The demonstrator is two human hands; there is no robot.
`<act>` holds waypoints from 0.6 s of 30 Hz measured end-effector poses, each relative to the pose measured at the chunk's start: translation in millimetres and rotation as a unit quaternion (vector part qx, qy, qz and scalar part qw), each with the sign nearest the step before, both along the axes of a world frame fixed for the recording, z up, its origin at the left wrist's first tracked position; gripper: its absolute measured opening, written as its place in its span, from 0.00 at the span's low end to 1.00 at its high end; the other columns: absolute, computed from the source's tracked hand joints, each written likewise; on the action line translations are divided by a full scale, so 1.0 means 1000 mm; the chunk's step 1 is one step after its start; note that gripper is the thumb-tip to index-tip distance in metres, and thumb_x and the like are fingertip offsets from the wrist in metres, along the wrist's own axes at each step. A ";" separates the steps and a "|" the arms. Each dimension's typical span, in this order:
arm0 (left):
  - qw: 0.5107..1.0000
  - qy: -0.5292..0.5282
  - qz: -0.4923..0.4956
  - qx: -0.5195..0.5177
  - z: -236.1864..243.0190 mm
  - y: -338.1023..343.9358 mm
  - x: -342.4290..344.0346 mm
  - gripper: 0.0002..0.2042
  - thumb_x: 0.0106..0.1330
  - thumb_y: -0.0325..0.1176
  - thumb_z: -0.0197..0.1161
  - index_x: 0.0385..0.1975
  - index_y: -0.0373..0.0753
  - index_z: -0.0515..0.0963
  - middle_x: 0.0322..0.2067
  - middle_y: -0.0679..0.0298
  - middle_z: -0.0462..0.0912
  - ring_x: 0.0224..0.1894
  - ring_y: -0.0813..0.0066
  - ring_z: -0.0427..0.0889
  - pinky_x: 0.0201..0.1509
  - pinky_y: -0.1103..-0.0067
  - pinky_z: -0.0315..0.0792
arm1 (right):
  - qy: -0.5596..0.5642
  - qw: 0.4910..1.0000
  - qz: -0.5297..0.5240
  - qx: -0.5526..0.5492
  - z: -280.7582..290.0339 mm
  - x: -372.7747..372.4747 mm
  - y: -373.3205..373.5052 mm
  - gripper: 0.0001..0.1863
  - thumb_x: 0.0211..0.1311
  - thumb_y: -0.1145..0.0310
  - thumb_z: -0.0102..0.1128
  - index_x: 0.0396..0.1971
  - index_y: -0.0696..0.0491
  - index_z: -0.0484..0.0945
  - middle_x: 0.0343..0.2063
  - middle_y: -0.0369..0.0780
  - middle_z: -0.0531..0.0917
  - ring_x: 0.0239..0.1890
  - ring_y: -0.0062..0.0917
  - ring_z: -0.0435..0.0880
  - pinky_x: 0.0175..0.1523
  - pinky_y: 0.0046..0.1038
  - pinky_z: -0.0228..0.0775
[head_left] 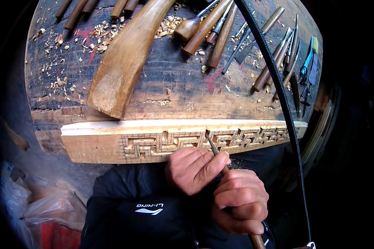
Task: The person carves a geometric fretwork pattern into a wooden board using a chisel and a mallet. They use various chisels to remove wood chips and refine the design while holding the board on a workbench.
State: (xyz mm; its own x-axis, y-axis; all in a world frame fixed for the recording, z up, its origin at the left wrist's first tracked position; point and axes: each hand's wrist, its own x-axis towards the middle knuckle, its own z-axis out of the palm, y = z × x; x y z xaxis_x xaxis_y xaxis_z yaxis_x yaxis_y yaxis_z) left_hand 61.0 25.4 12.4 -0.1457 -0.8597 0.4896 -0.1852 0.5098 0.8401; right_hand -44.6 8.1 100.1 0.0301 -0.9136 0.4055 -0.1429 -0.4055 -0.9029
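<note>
Carved board (pixel 176 140) lies lengthwise along the near edge of the bench (pixel 153 93), patterned face toward the person, presumably so the cuts are in easy reach. Slim chisel (pixel 212 144) slants far-left, tip at a recess by the face's far edge. Both grips clamped on it: left hand (pixel 195 169) pinches low by the blade, seemingly braced against the board to steer; right hand (pixel 240 201) fists the handle, nearer and to the right, likely for push. Wrists bent, hands close together, handle end poking out near. Wooden mallet (pixel 126 62) parked far-left, wide end by the board; spare chisels (pixel 222 41) lie along the far side, probably for quick swaps. Shavings (pixel 106 33) scattered around.
</note>
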 end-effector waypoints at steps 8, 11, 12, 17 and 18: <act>0.998 0.019 -0.016 -0.066 -0.008 0.005 -0.004 0.22 0.70 0.27 0.74 0.61 0.26 0.79 0.34 0.59 0.90 0.33 0.65 0.93 0.34 0.73 0.86 | -0.163 0.973 0.145 -0.072 -0.005 -0.029 0.015 0.27 0.81 0.69 0.63 0.17 0.55 0.64 0.19 0.50 0.84 0.13 0.32 0.79 0.16 0.28 0.65; 0.997 -0.021 -0.052 -0.056 -0.003 0.001 -0.002 0.26 0.70 0.29 0.74 0.66 0.27 0.78 0.32 0.58 0.86 0.30 0.67 0.88 0.32 0.74 0.83 | -0.106 0.989 0.041 -0.097 -0.005 -0.023 0.025 0.23 0.80 0.69 0.64 0.21 0.56 0.67 0.20 0.51 0.85 0.15 0.36 0.83 0.19 0.32 0.74; 0.996 -0.028 -0.077 -0.043 0.000 0.000 0.003 0.25 0.71 0.29 0.74 0.66 0.27 0.77 0.33 0.59 0.87 0.32 0.66 0.90 0.34 0.73 0.85 | -0.082 0.990 0.047 -0.106 -0.006 -0.025 0.028 0.20 0.82 0.68 0.64 0.26 0.55 0.68 0.22 0.48 0.85 0.17 0.34 0.86 0.20 0.31 0.78; 0.987 -0.038 -0.158 0.005 0.002 0.000 0.013 0.32 0.66 0.21 0.77 0.70 0.30 0.73 0.41 0.59 0.92 0.38 0.64 0.95 0.39 0.69 0.89 | -0.072 0.987 0.039 -0.140 -0.006 -0.040 0.038 0.18 0.85 0.63 0.66 0.36 0.54 0.68 0.29 0.42 0.86 0.25 0.35 0.94 0.29 0.32 0.91; 0.986 -0.023 -0.164 0.013 0.002 0.001 0.013 0.33 0.64 0.20 0.77 0.70 0.30 0.72 0.41 0.59 0.93 0.39 0.63 0.95 0.39 0.68 0.89 | -0.091 0.985 0.022 -0.146 -0.004 -0.037 0.035 0.19 0.84 0.62 0.67 0.35 0.54 0.68 0.30 0.43 0.87 0.25 0.35 0.93 0.29 0.32 0.91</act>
